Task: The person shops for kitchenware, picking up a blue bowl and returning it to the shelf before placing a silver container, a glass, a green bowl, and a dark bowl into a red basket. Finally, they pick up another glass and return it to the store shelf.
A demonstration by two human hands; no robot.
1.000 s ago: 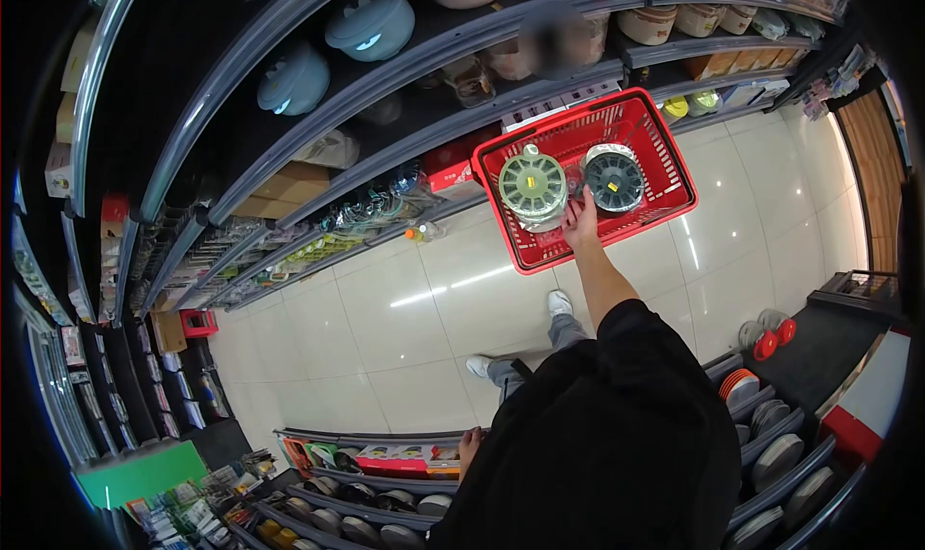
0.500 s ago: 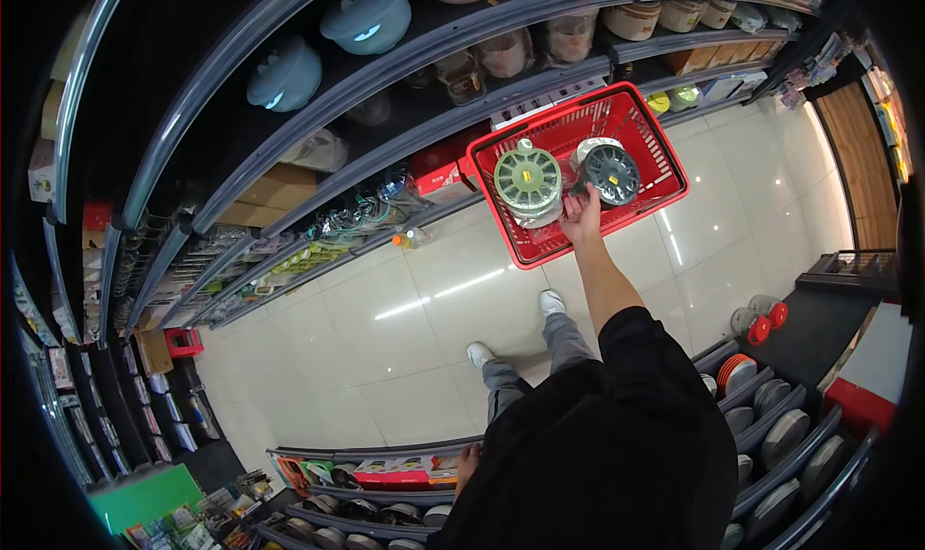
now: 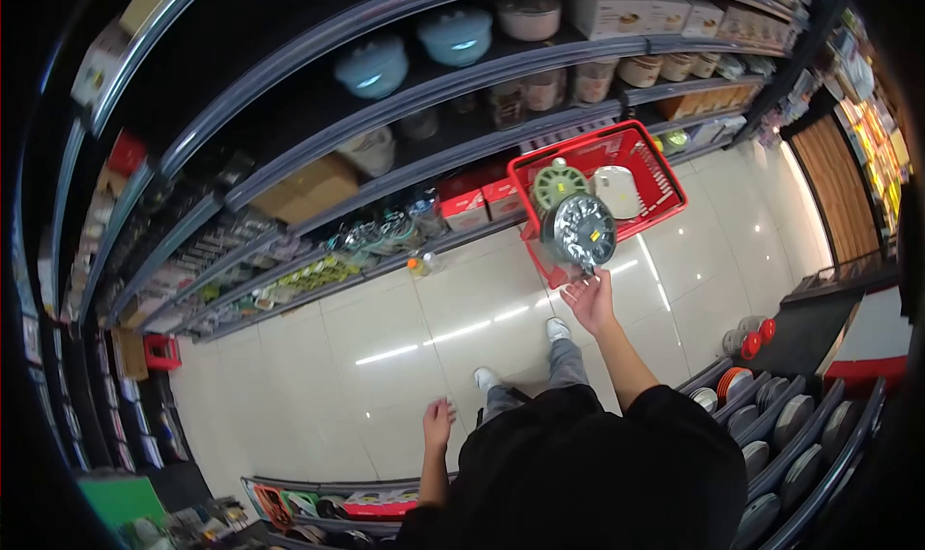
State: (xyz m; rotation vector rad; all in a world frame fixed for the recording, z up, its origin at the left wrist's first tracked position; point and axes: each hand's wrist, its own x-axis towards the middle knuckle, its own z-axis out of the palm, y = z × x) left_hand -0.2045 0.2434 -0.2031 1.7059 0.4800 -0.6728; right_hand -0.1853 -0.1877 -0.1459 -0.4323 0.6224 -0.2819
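Observation:
My right hand (image 3: 590, 300) is closed on the near edge of a dark round lidded container (image 3: 584, 232), which has a radial pattern, a yellow label and shiny clear wrap. The container is held up over the near side of the red shopping basket (image 3: 667, 203) and covers part of it. Inside the basket are a green round lidded container (image 3: 559, 186) and a white item with a rounded square outline (image 3: 617, 192). My left hand (image 3: 438, 418) hangs low above the floor, loosely open with nothing visible in it, away from the basket.
Shelves ahead carry blue pots (image 3: 455, 36), a pink pot (image 3: 528, 15) and boxes (image 3: 621, 17). Small bottles (image 3: 419, 265) stand on the tiled floor (image 3: 318, 367) by the lowest shelf. Racks of pans (image 3: 795, 418) flank me on the right.
My right hand has lifted the dark container out of the basket and brought it toward me, exposing the white item. My left hand has moved forward from beside my body.

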